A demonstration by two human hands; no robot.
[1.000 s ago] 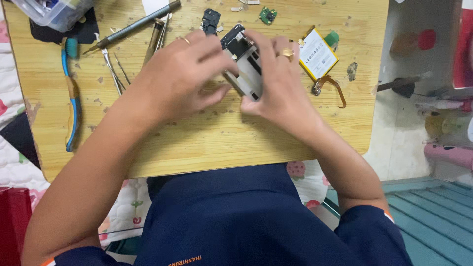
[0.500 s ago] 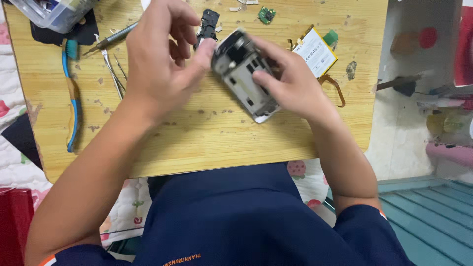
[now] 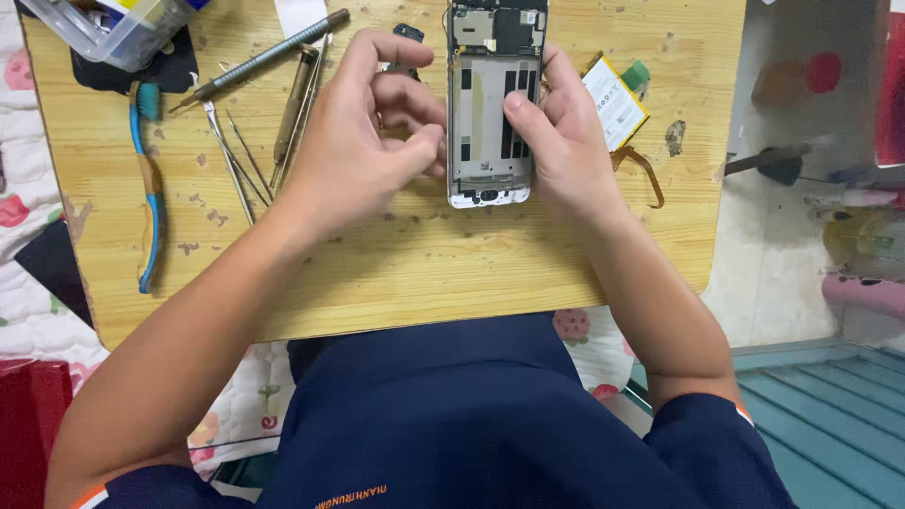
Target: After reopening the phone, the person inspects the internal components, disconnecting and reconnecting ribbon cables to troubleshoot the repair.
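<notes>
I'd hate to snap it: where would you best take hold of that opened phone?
Probably by the long side edges of the opened phone, coming from the right as the right hand does. It is flat and narrow, with bare parts across its face, so fingers are better kept near the rim.

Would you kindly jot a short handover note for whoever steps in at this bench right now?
Right hand grips the opened phone frame, back cover off, internals facing up.
Left hand is beside the frame's left edge, fingertips pinched; whether they hold anything cannot be told.
The removed battery lies on the wooden board right of the phone.
Screwdriver, tweezers and blue toothbrush lie to the left.
Done: phone opened, battery out. Left: the boards remain in the frame.
</notes>
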